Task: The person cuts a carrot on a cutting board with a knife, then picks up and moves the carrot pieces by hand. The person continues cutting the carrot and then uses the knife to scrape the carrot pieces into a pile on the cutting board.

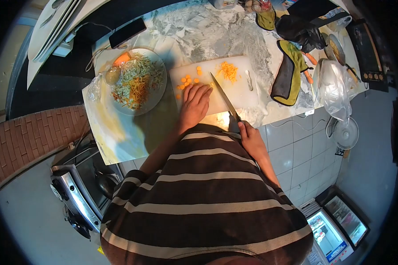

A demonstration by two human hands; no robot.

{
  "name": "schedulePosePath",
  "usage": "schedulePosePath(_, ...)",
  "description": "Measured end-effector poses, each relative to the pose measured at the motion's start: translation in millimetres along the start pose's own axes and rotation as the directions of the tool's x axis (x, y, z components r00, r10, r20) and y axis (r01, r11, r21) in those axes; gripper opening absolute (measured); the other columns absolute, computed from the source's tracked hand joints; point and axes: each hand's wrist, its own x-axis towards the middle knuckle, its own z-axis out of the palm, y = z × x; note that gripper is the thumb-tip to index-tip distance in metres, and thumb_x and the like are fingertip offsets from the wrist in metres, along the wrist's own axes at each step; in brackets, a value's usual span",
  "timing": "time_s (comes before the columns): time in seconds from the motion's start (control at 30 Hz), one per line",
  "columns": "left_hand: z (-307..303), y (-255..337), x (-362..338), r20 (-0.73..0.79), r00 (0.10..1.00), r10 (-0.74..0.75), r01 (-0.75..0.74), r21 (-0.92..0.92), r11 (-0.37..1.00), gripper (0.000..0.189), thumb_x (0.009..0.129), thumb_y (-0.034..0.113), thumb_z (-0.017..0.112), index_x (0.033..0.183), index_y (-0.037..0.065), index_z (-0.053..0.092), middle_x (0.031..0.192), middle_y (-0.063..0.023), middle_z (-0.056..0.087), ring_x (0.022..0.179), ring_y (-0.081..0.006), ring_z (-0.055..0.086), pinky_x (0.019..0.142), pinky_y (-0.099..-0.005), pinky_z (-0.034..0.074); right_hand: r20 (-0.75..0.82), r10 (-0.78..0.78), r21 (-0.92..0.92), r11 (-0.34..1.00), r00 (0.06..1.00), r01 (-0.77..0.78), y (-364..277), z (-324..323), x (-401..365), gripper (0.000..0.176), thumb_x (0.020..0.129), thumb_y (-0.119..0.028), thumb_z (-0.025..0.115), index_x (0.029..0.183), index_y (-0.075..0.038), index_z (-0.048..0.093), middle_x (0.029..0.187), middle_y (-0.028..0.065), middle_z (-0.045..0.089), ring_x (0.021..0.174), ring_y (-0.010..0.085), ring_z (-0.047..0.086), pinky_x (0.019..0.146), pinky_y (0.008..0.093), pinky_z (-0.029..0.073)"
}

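Observation:
My left hand (194, 105) rests on the white cutting board (221, 97), its fingers together over a small yellowish piece (211, 85) at the fingertips. My right hand (251, 138) grips the handle of a long knife (225, 98), whose blade points up and left across the board, its tip just right of the left fingertips. Round orange slices (186, 80) lie scattered above and left of my left hand. A heap of finely chopped orange bits (228, 71) lies on the board's upper right, beyond the blade.
At left stands a plate (159, 98) of shredded vegetables with an orange chunk (122, 58). A phone (128, 33) lies behind it. To the right are a green-edged dark cloth (285, 79), carrots (308, 77), a clear plastic bag (334, 88) and a black bag (300, 32).

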Motion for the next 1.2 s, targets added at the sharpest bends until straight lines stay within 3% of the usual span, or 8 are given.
schedulePosePath(0.33,-0.6,-1.1,0.7,0.087,0.995,-0.050,0.047,0.042,0.998,0.043,0.091,0.015,0.058,0.132,0.004,0.055,0.136,-0.0073,0.053,0.131,-0.0268,0.044,0.114,-0.0467,0.026,-0.079,-0.109,-0.153,0.984,0.991,0.096,14.2,14.3,4.6,0.037,0.103,-0.033,0.045,0.096,0.002,0.054,0.068,0.0325,0.060,0.068,0.0530,0.059,0.057,0.0595,0.046)
schedulePosePath(0.87,2.5,-2.6,0.3,0.129,0.990,-0.050,0.041,0.078,0.996,0.046,0.092,0.019,0.059,0.135,0.006,0.052,0.139,-0.0058,0.051,0.132,-0.0269,0.041,0.115,-0.0474,0.024,-0.107,-0.150,-0.272,0.955,0.983,0.116,19.3,22.1,4.5,0.036,0.104,-0.033,0.044,0.097,0.001,0.054,0.068,0.0317,0.061,0.067,0.0522,0.061,0.056,0.0579,0.049)
schedulePosePath(1.2,4.1,-2.7,-0.4,0.115,0.992,-0.043,0.032,0.094,0.995,0.045,0.092,0.020,0.058,0.134,0.006,0.053,0.139,-0.0056,0.051,0.132,-0.0265,0.041,0.115,-0.0478,0.023,-0.051,-0.060,-0.378,0.925,0.997,0.037,18.4,30.4,8.3,0.035,0.103,-0.036,0.044,0.104,-0.002,0.047,0.070,0.0316,0.063,0.068,0.0528,0.063,0.058,0.0589,0.051)
